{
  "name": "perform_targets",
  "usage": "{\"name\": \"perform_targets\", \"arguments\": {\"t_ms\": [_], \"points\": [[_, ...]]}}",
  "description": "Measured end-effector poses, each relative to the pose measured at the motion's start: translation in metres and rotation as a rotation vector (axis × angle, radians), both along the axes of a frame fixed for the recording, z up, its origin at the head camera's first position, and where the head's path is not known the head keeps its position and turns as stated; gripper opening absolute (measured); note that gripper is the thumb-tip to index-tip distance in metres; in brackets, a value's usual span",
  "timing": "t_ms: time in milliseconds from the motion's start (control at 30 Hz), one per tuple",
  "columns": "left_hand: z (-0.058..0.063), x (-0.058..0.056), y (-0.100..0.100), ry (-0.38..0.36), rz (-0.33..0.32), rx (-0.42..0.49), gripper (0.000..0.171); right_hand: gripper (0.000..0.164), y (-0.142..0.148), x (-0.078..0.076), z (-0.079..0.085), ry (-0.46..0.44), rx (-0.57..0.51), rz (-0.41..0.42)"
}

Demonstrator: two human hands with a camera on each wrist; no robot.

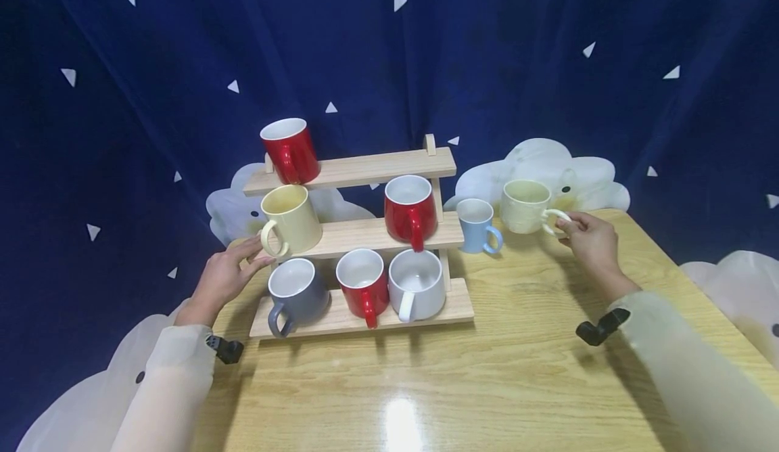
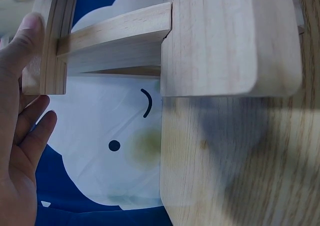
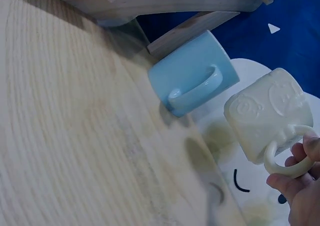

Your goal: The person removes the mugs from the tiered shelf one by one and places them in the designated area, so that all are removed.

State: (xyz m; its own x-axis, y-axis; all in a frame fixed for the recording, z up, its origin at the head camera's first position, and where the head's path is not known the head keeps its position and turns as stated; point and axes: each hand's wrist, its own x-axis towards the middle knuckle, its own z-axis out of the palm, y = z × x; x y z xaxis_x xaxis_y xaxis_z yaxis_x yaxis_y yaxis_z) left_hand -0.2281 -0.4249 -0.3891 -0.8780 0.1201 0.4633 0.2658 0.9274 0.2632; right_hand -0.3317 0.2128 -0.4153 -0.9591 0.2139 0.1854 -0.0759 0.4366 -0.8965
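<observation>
Head view: the cream mug (image 1: pixel 522 210) is held up off the desk (image 1: pixel 517 371), near its back edge and beside a blue mug (image 1: pixel 473 229); my right hand (image 1: pixel 592 241) pinches its handle. My left hand (image 1: pixel 222 277) grips the middle shelf's end on the wooden rack (image 1: pixel 353 234), next to a yellow mug (image 1: pixel 299 225).

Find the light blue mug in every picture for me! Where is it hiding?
Head: the light blue mug is right of centre, between the wooden mug rack and the cream mug.
Left wrist: not in this picture.
Right wrist: the light blue mug is just above and right of the middle.
Shared landmark: the wooden mug rack, partly seen in both wrist views.
</observation>
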Motion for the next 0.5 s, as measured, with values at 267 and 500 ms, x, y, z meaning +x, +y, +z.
{"name": "perform_targets", "arguments": {"t_ms": [267,500], "points": [[0.001,0.001,0.001,0.0,0.002,0.005,0.051,0.041,-0.001,0.002,-0.015,-0.038,-0.113,0.034],[0.002,0.002,0.002,-0.016,0.007,0.005,0.051,0.041,-0.002,0.0,-0.027,-0.06,-0.174,0.05]]}}
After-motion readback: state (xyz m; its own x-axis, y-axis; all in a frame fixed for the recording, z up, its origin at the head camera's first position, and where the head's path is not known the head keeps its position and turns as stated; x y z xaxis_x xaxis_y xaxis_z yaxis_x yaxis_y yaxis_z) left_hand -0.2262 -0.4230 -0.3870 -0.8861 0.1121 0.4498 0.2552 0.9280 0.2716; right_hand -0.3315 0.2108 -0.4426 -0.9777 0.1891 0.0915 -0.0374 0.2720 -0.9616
